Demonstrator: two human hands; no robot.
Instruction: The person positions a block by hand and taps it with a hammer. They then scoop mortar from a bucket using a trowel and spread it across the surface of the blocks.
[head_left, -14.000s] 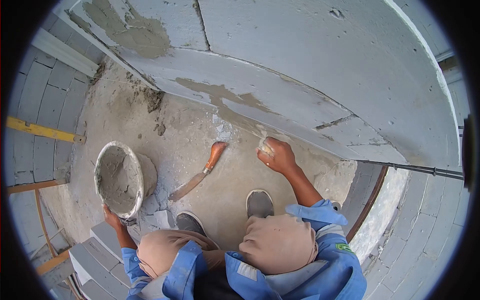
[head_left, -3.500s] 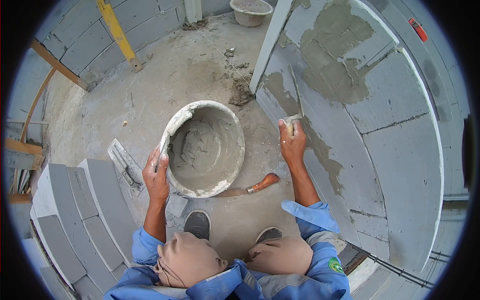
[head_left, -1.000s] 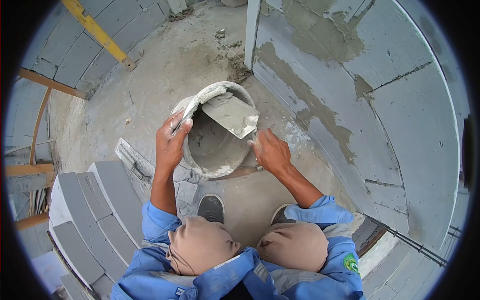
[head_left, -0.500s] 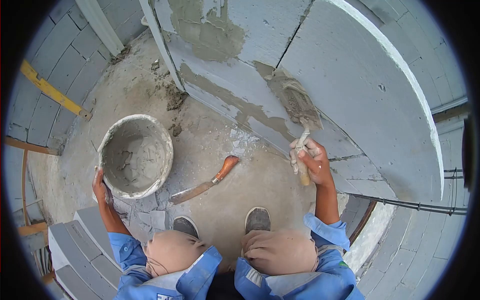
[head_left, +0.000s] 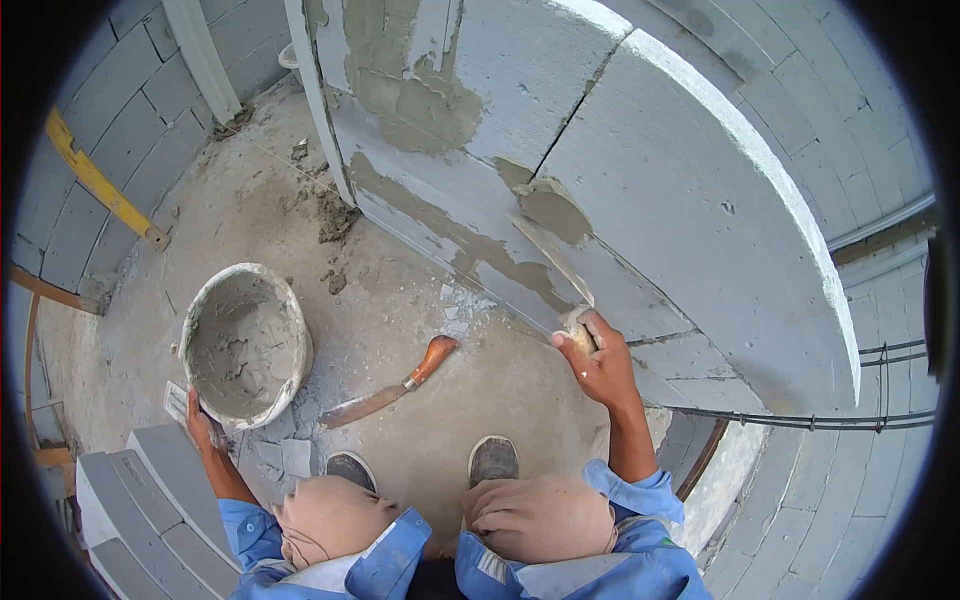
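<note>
My right hand [head_left: 598, 365] grips the handle of a trowel [head_left: 550, 258]. Its blade is seen nearly edge-on, close to the block wall [head_left: 690, 190]. Just above the blade, a patch of wet mortar [head_left: 556, 214] covers part of a joint between blocks. At lower left, my left hand [head_left: 203, 428] is closed on the near side of a mortar bucket [head_left: 300, 350], which is tilted toward me. Grey mortar coats the bucket's inside and rim. My left fingers are partly hidden against the bucket.
A wooden-handled machete [head_left: 395, 385] lies on the concrete floor [head_left: 400, 300] in front of my shoes. Grey blocks [head_left: 160, 490] are stacked at lower left. A yellow level [head_left: 100, 185] leans at the left wall. Mortar crumbs [head_left: 335, 215] and chips dot the floor. Rebar [head_left: 800, 420] juts out at right.
The trowel has turned from flat to edge-on, leaving mortar on the joint. My right hand has moved slightly down and left. The view has shifted, and the bucket appears lower and further left.
</note>
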